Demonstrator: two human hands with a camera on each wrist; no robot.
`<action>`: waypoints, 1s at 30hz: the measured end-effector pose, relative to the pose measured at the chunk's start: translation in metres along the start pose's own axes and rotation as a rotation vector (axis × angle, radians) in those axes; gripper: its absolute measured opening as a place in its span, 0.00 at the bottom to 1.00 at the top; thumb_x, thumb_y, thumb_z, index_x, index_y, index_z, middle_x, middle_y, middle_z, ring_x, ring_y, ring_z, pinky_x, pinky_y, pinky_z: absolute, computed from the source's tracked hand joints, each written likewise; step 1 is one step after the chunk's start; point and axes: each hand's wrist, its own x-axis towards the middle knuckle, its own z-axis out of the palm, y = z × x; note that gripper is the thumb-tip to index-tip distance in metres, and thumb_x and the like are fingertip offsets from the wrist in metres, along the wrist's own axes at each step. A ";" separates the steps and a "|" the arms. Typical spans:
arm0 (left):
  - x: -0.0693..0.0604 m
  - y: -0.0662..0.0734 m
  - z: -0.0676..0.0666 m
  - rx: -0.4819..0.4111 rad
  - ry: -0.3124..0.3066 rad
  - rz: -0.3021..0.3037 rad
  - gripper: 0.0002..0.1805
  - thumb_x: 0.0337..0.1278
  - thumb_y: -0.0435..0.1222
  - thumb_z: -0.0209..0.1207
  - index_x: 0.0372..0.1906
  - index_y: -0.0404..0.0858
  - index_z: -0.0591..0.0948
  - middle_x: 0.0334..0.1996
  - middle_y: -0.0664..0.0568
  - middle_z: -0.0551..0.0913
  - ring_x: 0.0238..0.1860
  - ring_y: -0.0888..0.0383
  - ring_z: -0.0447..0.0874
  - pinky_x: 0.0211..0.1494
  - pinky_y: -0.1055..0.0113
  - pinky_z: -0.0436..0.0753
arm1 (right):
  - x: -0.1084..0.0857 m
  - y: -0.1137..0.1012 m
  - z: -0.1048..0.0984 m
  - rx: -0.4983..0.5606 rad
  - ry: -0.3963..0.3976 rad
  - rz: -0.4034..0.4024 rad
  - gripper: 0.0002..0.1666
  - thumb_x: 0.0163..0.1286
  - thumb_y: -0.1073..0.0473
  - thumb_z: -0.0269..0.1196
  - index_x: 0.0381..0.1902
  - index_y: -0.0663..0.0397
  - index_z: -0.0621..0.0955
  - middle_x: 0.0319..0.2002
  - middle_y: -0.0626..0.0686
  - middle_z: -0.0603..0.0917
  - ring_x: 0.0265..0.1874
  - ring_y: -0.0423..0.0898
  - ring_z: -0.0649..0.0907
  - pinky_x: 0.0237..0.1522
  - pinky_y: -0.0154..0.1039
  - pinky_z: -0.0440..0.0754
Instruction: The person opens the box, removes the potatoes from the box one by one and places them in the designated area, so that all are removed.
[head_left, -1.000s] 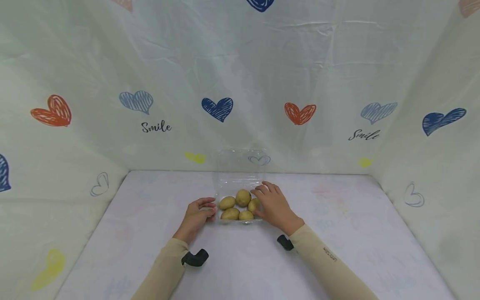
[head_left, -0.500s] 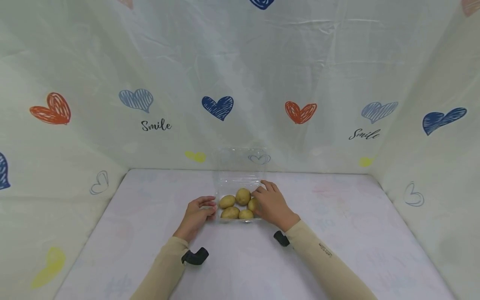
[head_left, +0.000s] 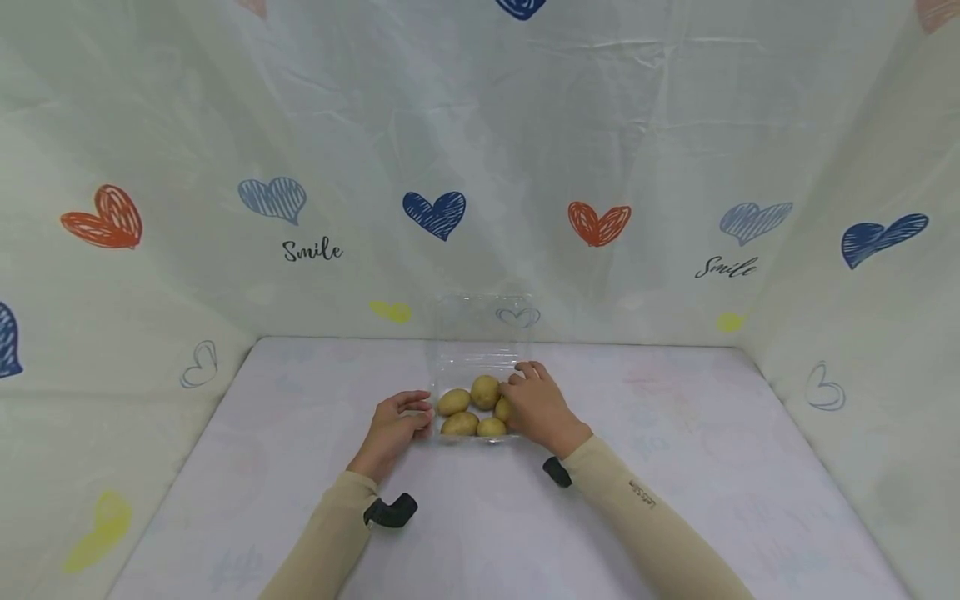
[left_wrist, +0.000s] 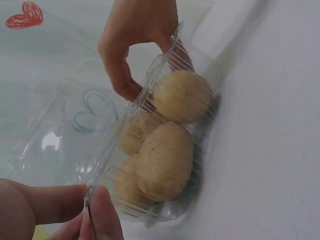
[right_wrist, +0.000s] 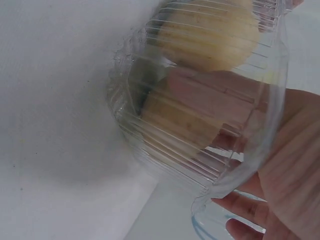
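A clear plastic clamshell box (left_wrist: 114, 137) holds several yellowish potatoes (head_left: 460, 423). Its transparent lid (head_left: 472, 329) stands raised at the back. At the box's left side, my left hand (head_left: 392, 429) pinches the rim between thumb and finger, as the left wrist view shows. My right hand (head_left: 549, 410) reaches over the right wall into the box. Its thumb and fingers are around the rightmost potato (right_wrist: 175, 120), which the hand partly hides in the head view. That potato is low in the box beside another potato (right_wrist: 210, 35).
The box stands on a white table (head_left: 480, 533), near its back edge. A pale curtain (head_left: 517, 150) printed with hearts hangs behind and at both sides. A black wrist mount (head_left: 393, 510) sticks out from the left sleeve, and another (head_left: 557, 472) from the right.
My right hand has shifted slightly left and further over the rightmost potato, covering more of it. My left hand has stayed at the box's rim.
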 end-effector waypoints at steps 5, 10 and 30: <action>0.000 -0.002 0.000 0.000 0.010 -0.004 0.20 0.69 0.23 0.61 0.63 0.25 0.78 0.48 0.41 0.81 0.35 0.59 0.80 0.37 0.71 0.84 | 0.002 -0.001 0.002 -0.026 -0.029 -0.007 0.27 0.52 0.52 0.85 0.46 0.55 0.88 0.42 0.56 0.90 0.63 0.60 0.80 0.71 0.54 0.73; -0.002 -0.002 0.000 0.003 0.008 -0.006 0.20 0.70 0.23 0.62 0.64 0.25 0.78 0.49 0.40 0.81 0.36 0.58 0.80 0.38 0.70 0.84 | 0.003 0.000 0.003 -0.026 -0.039 -0.021 0.26 0.52 0.51 0.85 0.45 0.53 0.88 0.41 0.55 0.90 0.62 0.58 0.80 0.69 0.53 0.74; -0.003 0.002 0.001 0.011 0.005 0.010 0.20 0.71 0.24 0.61 0.65 0.25 0.78 0.50 0.39 0.80 0.36 0.58 0.80 0.38 0.70 0.84 | 0.003 -0.005 -0.005 -0.110 0.014 -0.041 0.17 0.50 0.59 0.84 0.37 0.51 0.88 0.36 0.54 0.90 0.53 0.55 0.82 0.58 0.48 0.78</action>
